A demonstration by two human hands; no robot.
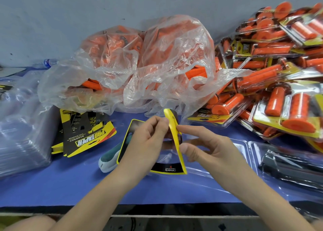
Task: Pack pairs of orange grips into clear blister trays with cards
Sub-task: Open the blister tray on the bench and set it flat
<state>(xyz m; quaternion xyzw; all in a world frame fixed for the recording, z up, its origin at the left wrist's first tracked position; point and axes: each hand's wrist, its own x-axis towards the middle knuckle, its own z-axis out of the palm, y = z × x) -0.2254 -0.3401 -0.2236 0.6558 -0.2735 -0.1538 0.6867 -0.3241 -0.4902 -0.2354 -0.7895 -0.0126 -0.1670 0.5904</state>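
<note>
Card folding is our step: at frame centre our left hand (148,140) and right hand (209,148) each pinch the bent card (167,168), which we judge next needs seating in one from the tray stack (22,131) at left.

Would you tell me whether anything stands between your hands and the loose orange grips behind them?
Yes. The left hand and right hand both pinch a bent yellow-and-black card, so neither is free. Beyond it, the orange grips lie inside crumpled clear bags, whose film drapes over them on the near side.
</note>
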